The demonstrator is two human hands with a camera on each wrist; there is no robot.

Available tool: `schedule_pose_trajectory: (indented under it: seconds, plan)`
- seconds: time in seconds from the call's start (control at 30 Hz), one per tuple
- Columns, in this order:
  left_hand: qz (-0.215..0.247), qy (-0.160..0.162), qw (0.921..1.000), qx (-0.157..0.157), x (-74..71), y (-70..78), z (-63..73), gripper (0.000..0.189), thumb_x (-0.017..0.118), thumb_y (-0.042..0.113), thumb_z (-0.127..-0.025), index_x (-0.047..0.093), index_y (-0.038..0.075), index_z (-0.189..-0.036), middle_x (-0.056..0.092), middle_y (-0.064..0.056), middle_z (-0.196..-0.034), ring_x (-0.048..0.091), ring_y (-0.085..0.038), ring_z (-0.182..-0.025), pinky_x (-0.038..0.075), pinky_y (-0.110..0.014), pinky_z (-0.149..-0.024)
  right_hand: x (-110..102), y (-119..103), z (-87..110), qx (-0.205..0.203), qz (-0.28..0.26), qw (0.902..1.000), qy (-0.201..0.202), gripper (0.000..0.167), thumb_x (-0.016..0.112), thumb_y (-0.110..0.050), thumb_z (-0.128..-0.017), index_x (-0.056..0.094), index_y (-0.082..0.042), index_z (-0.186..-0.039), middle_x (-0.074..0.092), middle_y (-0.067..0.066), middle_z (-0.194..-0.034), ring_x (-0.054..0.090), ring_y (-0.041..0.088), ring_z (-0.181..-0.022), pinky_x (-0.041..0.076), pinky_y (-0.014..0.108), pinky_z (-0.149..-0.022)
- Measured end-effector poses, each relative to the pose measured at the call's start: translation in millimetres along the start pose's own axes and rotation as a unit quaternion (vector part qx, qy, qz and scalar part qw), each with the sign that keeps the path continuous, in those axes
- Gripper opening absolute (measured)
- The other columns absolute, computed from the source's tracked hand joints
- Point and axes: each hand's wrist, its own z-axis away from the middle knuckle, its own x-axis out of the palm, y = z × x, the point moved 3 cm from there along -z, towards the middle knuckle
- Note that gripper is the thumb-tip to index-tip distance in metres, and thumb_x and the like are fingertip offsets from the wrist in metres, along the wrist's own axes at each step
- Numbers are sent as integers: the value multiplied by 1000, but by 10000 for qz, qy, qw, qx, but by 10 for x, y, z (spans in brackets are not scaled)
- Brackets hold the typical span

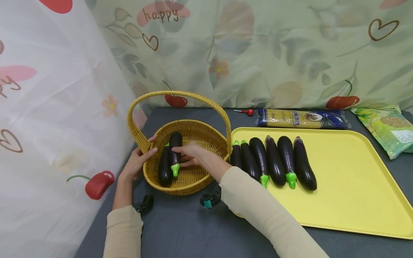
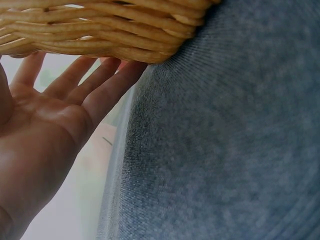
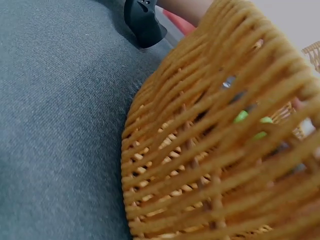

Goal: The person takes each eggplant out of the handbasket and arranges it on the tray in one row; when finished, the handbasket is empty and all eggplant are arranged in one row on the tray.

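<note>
A wicker basket (image 1: 193, 186) with a tall arched handle stands at the left of the table. My left hand (image 1: 133, 163) holds its left side by the base of the handle; in the left wrist view, the fingers (image 2: 95, 85) reach along the outside of the woven wall. Inside the basket, my right hand (image 1: 190, 154) grips an eggplant (image 1: 175, 141) with its green stem end towards me. Another eggplant (image 1: 164, 170) lies just left of it in the basket. The right wrist view shows mostly the basket's woven wall (image 3: 200, 150), with bits of green through the gaps.
Several eggplants (image 1: 275, 165) lie in a row on a yellow tray (image 1: 351, 186) to the right. Behind the tray are a red lollipop (image 1: 249, 112) and a pack of spaghetti (image 1: 300, 119). A green bag (image 1: 387, 129) lies at the right. Patterned cloth hangs behind and to the left.
</note>
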Motion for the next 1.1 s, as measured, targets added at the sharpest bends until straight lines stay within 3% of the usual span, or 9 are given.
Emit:
schedule_pose_trajectory:
  seconds: [0.17,0.4,0.6,0.87,1.1]
  plan:
    - [11,4,10000,36,7,3,3,57,54,18,-98,31,10,-150,37,-25,-141,56,-19,-107,51,-30,-80,-61,-54,60,-117,-49,9997,-195,50,64,-17,-93,46,-1,-138,57,14,-103,61,28,-98,52,42,-81]
    - [-39,10,9999,104,13,0,-14,57,55,18,-98,32,9,-150,37,-24,-142,54,-17,-108,51,-28,-81,-173,-189,297,-347,56,9969,-700,63,62,-20,-94,32,-5,-147,56,15,-119,58,28,-108,50,41,-84]
    - [38,-8,9999,98,24,9,-24,57,55,18,-98,32,9,-150,37,-24,-143,54,-16,-110,50,-26,-82,-288,-244,509,-546,-56,9924,-1099,64,60,-18,-96,27,-4,-149,53,17,-129,54,30,-116,50,41,-85]
    - [156,-42,9998,150,14,1,-10,56,54,17,-99,32,10,-150,33,-22,-147,49,-21,-119,48,-26,-84,-427,-228,780,-802,186,9864,-1422,63,58,-17,-97,26,-5,-149,53,17,-129,51,31,-120,50,42,-85]
    - [179,-44,9997,145,5,-3,6,56,55,18,-99,33,11,-150,35,-25,-144,51,-20,-116,49,-27,-83,-528,-181,1021,-932,460,9806,-1660,67,59,-18,-97,21,-6,-150,50,15,-133,47,30,-124,49,43,-87]
